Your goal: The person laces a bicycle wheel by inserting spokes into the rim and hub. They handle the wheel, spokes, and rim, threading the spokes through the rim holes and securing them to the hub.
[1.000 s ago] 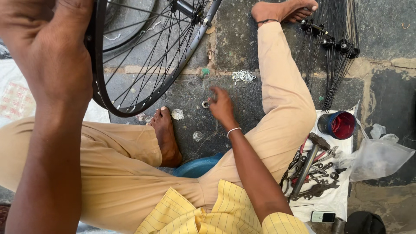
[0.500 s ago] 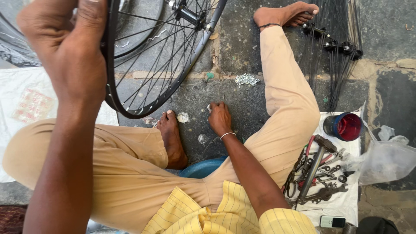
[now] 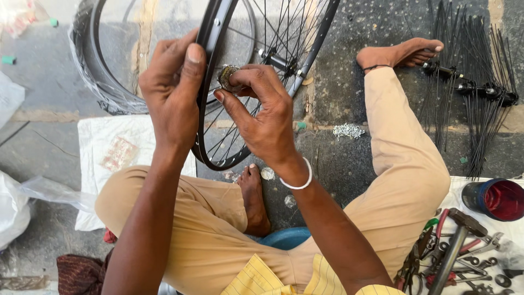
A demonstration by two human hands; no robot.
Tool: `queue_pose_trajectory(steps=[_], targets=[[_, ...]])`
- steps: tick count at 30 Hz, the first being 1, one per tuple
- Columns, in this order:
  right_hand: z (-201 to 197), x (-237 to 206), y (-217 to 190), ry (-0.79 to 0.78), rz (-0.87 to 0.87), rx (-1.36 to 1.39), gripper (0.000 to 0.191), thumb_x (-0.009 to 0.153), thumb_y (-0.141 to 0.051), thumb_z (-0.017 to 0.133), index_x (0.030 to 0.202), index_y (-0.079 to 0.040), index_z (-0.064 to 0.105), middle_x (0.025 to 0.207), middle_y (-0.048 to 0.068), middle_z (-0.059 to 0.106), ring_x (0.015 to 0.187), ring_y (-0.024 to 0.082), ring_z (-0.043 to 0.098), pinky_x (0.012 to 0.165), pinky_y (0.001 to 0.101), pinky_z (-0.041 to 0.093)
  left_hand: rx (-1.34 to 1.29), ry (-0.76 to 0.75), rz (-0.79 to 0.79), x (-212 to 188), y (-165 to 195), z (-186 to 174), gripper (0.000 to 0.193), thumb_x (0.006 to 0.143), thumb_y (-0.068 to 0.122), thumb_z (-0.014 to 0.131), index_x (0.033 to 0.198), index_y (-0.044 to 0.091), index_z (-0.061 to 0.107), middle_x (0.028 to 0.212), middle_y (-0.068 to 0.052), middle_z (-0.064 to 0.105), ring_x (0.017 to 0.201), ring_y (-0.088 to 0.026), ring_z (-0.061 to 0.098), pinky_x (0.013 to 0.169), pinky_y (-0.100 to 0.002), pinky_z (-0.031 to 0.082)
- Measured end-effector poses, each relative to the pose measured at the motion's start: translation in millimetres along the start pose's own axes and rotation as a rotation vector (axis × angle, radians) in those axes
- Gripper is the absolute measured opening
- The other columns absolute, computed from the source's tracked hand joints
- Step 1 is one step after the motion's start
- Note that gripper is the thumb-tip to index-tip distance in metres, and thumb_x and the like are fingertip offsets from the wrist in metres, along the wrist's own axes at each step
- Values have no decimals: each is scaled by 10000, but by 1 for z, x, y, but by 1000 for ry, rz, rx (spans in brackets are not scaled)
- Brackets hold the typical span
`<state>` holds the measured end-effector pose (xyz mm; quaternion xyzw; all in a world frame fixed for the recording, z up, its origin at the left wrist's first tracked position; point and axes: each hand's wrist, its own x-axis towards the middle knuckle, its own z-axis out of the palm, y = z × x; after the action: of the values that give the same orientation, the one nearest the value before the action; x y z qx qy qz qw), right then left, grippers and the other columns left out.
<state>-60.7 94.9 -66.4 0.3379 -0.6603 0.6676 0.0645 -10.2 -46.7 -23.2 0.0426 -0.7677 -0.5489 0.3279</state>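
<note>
Stone floor [image 3: 360, 164], one spoked wheel [image 3: 262, 82] gripped by left hand [image 3: 172, 95], right hand [image 3: 262, 117] pinching small round tool [image 3: 227, 76], one hammer [image 3: 456, 243], one red cup [image 3: 499, 199]

One head-worn camera looks steeply down, close over the hands and lap.

wheel [image 3: 218, 147]: black bike rim w/ thin spokes + hub, upright, tilted a bit, bottom edge just above the bent foot [image 3: 254, 196].
tool [image 3: 228, 76]: small round metal piece, dull silver, pressed vs rim's upper part, well above foot.
</note>
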Motion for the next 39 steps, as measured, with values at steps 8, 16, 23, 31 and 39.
queue_pose_trajectory(steps=[8,16,23,31,39], targets=[[12,8,7,182,67,-4,357,984,-139,787,1279,-59,601,1271,97,681,1152,185,688,1058,347,586,-8,-3,-43,6,0,1,388,1140,351,647,1379,53,715,1063,7,581,933,-52,557,787,-203,464],[12,2,17,20,184,109,353,1041,-197,701,1371,-78,663,1330,89,724,1287,219,665,1150,373,536,-50,-27,-44,6,-9,-8,366,1134,306,677,1379,36,708,1111,-15,610,952,-60,580,793,-200,471],[4,22,39,-248,235,543,395,1064,-273,630,1413,-90,600,1299,81,700,1238,177,644,1130,334,544,-118,-38,-7,5,-14,-9,312,1140,270,706,1330,22,722,1167,-49,659,1036,-98,619,911,-240,497],[0,29,24,-173,219,568,283,959,-255,745,1188,-108,667,1069,35,721,1038,139,691,986,317,592,-114,-17,-29,3,-14,-12,320,1131,258,718,1347,23,729,1101,-37,655,996,-92,595,894,-246,464],[15,33,24,-241,301,765,440,923,-69,748,1341,-29,616,1137,84,675,1082,170,672,1008,355,597,-125,14,-76,3,-12,-8,327,1117,276,707,1284,-5,702,1041,-35,697,916,-87,645,820,-233,510]])
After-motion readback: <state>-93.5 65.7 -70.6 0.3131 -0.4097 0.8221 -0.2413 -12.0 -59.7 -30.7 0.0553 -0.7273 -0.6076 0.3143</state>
